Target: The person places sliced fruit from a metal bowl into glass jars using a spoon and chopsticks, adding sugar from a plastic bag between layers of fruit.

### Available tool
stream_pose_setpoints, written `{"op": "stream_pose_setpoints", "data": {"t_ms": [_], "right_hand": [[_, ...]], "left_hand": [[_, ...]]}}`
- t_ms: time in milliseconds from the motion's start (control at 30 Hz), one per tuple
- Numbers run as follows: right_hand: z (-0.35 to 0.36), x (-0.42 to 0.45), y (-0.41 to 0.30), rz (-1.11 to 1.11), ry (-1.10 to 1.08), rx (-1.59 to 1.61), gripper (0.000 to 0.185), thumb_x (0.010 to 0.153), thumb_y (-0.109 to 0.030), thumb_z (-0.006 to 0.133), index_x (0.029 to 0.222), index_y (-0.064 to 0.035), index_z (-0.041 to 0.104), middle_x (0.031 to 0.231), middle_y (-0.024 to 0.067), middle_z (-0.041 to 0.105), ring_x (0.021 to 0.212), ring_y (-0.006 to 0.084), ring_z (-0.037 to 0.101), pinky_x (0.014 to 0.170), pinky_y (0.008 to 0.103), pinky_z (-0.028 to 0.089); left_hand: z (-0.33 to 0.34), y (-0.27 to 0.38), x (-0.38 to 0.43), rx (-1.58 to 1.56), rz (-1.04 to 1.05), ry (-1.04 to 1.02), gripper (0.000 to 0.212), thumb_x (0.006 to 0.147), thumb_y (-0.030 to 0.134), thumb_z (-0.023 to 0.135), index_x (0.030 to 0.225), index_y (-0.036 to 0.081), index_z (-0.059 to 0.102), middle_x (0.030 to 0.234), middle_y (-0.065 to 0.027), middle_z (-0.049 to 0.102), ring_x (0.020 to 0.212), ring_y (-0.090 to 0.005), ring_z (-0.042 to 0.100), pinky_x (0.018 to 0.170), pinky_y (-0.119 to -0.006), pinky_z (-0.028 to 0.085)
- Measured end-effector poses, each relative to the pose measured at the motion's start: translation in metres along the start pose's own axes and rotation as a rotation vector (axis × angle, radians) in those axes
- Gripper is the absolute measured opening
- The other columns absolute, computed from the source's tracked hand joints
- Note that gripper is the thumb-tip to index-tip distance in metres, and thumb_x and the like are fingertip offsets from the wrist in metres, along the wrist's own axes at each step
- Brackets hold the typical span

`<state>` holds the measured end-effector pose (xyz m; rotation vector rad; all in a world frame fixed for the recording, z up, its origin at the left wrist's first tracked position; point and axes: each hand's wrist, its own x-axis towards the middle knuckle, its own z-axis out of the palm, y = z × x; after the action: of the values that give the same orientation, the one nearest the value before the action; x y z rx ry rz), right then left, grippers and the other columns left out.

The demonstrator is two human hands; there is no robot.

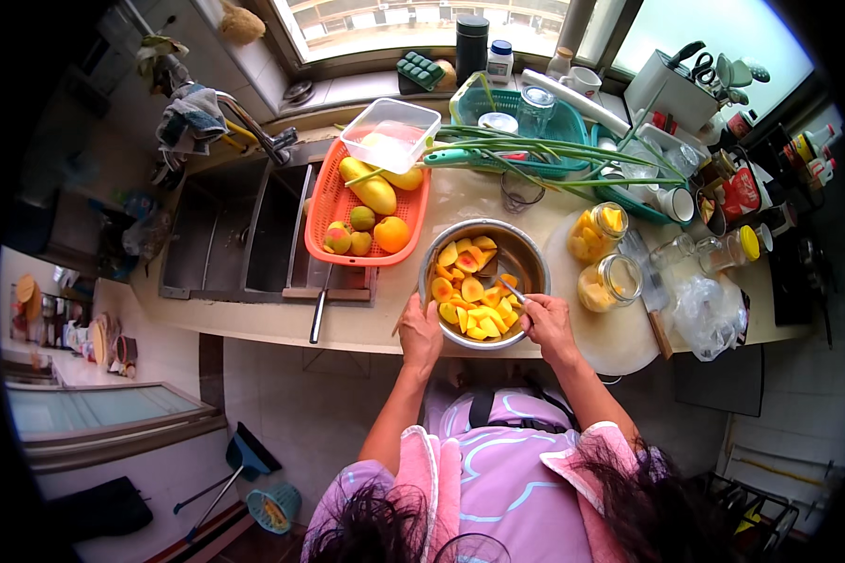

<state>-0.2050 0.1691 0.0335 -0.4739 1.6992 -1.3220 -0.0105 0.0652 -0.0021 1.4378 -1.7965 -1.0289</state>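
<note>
A stainless steel bowl [539, 262] near the counter's front edge holds cut orange-yellow fruit pieces [473, 290], some round with reddish centres. My left hand [420, 329] grips the bowl's left rim. Beside its fingers runs a thin wooden utensil [401, 321], perhaps chopsticks, partly hidden by the hand. In my right hand [549, 322] is the handle of a metal spoon [511, 287], its far end among the fruit. Right of the bowl, two open glass jars, one upper [591, 232] and one lower [603, 287], contain yellow fruit chunks.
A cleaver [644, 281] lies on the round cutting board [605, 345]. Left stands an orange basket [312, 232] of mangoes and round fruit, with a clear plastic box [393, 134] on top. Behind are a drinking glass [521, 191] and scallions [535, 144]. A knife handle [318, 313] overhangs the sink's [211, 239] front.
</note>
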Motion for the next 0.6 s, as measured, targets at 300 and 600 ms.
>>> {"op": "stream_pose_setpoints", "data": {"t_ms": [300, 600], "right_hand": [[-0.021, -0.009, -0.003, 0.203, -0.128, 0.321, 0.023, 0.096, -0.012, 0.05, 0.107, 0.0047, 0.061, 0.059, -0.0002, 0.053, 0.041, 0.004, 0.036, 0.036, 0.0191, 0.024], [-0.045, -0.027, -0.015, 0.236, -0.239, 0.416, 0.028, 0.096, -0.01, 0.05, 0.117, 0.0061, 0.058, 0.059, 0.0005, 0.053, 0.04, 0.0036, 0.034, 0.035, 0.0178, 0.024]], "left_hand": [[0.006, -0.009, -0.001, 0.046, 0.071, 0.071, 0.024, 0.092, 0.016, 0.053, 0.107, -0.003, 0.058, 0.086, -0.0235, 0.065, 0.082, -0.0395, 0.064, 0.073, -0.043, 0.05], [0.007, -0.004, -0.001, -0.026, 0.043, 0.058, 0.022, 0.092, 0.012, 0.051, 0.105, -0.003, 0.059, 0.083, -0.021, 0.065, 0.077, -0.0339, 0.064, 0.071, -0.04, 0.049]]}}
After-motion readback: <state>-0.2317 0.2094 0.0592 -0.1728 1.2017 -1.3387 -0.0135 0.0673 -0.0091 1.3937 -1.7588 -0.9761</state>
